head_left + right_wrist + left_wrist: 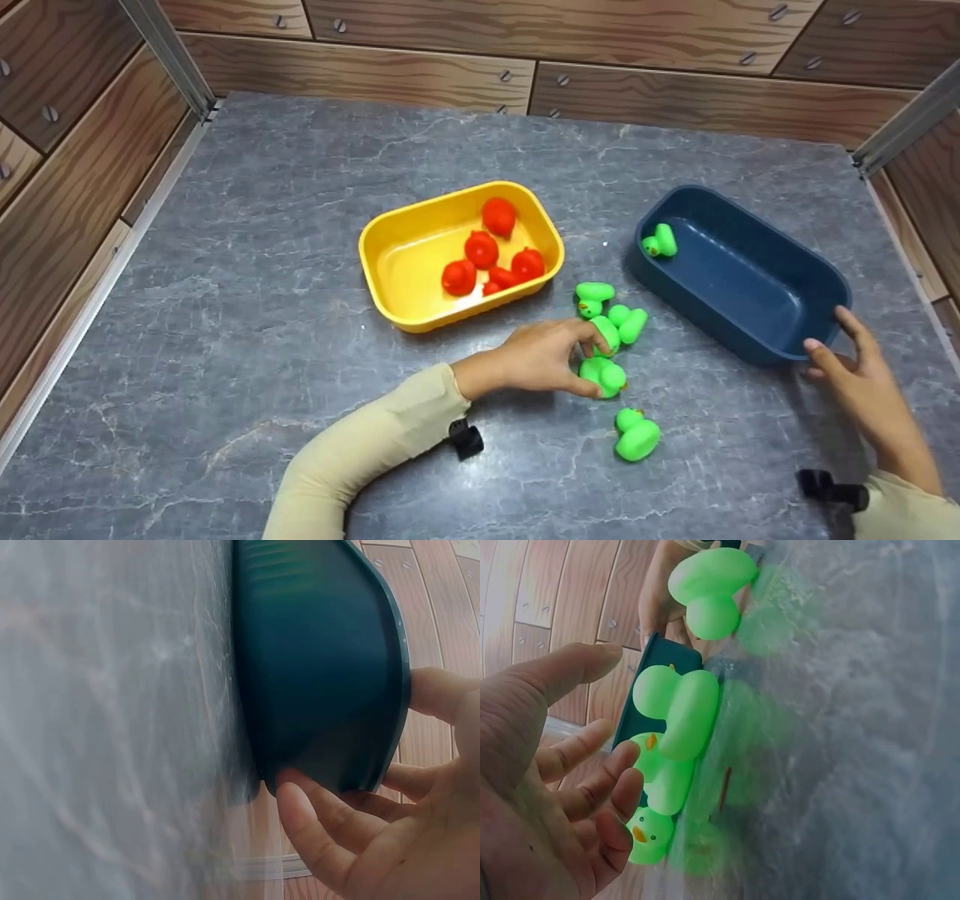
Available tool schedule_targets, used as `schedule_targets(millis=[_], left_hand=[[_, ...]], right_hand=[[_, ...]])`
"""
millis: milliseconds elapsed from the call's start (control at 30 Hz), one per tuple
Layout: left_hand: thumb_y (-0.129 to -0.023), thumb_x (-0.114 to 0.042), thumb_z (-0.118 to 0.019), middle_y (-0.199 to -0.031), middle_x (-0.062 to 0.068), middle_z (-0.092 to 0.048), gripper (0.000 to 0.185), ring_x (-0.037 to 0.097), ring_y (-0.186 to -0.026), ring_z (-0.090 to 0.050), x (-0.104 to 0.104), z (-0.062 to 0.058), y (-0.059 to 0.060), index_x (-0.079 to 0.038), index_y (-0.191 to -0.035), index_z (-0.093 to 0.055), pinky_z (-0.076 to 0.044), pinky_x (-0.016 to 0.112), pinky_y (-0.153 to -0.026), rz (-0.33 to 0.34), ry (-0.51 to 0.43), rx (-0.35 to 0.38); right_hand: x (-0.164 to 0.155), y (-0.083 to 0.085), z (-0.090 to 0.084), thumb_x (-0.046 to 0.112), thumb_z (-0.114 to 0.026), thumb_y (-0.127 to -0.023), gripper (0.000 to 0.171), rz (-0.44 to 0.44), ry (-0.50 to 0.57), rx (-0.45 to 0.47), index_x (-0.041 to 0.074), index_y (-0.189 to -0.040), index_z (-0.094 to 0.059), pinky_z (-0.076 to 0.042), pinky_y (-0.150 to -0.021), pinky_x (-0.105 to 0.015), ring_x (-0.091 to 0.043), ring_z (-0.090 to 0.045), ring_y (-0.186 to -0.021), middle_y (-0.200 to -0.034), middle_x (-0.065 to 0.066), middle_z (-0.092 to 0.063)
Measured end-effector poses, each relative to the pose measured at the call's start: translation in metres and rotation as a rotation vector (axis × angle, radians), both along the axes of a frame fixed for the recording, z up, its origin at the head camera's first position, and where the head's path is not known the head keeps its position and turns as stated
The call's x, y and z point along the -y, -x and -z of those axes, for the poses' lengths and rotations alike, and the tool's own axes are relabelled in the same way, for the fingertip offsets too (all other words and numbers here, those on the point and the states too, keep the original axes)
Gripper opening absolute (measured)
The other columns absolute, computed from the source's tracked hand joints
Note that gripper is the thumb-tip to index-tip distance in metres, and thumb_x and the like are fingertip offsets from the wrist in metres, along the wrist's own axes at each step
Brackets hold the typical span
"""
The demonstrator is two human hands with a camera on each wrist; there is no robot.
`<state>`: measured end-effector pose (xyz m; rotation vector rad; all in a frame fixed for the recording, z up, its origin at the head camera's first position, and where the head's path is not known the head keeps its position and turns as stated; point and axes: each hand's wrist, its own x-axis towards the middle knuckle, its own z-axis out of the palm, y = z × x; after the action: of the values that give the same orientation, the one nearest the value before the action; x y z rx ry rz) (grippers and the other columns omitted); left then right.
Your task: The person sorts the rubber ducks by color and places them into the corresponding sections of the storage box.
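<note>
My left hand [544,356] hovers at a group of green rubber ducks, thumb and fingers spread around one green duck [602,375]. In the left wrist view the left hand [562,772] has a gap between thumb and fingers, with green ducks [690,716] just beyond them. My right hand [862,382] holds the near right corner of a dark blue bin [735,330]. In the right wrist view, the thumb and fingers of the right hand [405,817] lie around the end of the bin [322,682]. One green duck [661,241] lies inside that bin.
A yellow bin [405,315] with several red toys [481,249] stands left of the green ducks. Another green duck [637,436] lies nearer the front on the grey marbled table [225,300]. Wood-patterned panels [420,60] edge the table at the back and sides.
</note>
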<state>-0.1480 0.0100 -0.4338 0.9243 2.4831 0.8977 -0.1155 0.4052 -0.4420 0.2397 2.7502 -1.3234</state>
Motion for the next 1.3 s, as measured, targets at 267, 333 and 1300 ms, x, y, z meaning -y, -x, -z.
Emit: schedule_targets(millis=[267, 333, 1300], left_hand=[[-0.074, -0.043, -0.081, -0.107, -0.01, -0.065, 0.051, 0.005, -0.096, -0.059, -0.002, 0.006, 0.0, -0.028, -0.119, -0.063, -0.043, 0.021, -0.071, 0.02, 0.047, -0.029], [-0.074, -0.042, -0.08, -0.107, -0.009, -0.065, 0.05, 0.005, -0.096, -0.06, -0.003, 0.007, 0.001, -0.028, -0.119, -0.063, -0.043, 0.022, -0.071, 0.021, 0.05, -0.034], [-0.074, -0.041, -0.081, -0.116, -0.008, -0.062, 0.061, 0.007, -0.106, -0.056, -0.014, 0.014, 0.008, -0.033, -0.132, -0.059, -0.046, 0.025, -0.079, 0.086, 0.192, -0.023]], right_hand=[[-0.004, 0.0, -0.002, 0.031, -0.046, -0.101, 0.073, -0.035, 0.003, 0.002, 0.021, -0.156, 0.001, -0.039, -0.071, -0.001, 0.017, -0.053, -0.081, -0.162, -0.016, 0.009], [-0.004, -0.001, -0.002, 0.03, -0.046, -0.101, 0.073, -0.043, 0.003, 0.006, 0.022, -0.156, 0.002, -0.038, -0.071, -0.001, 0.017, -0.053, -0.081, -0.162, -0.016, 0.01], [0.001, 0.001, -0.001, 0.027, -0.047, -0.101, 0.074, -0.01, -0.013, -0.016, 0.011, -0.156, 0.001, -0.041, -0.07, -0.002, 0.016, -0.054, -0.076, -0.159, -0.026, 0.002]])
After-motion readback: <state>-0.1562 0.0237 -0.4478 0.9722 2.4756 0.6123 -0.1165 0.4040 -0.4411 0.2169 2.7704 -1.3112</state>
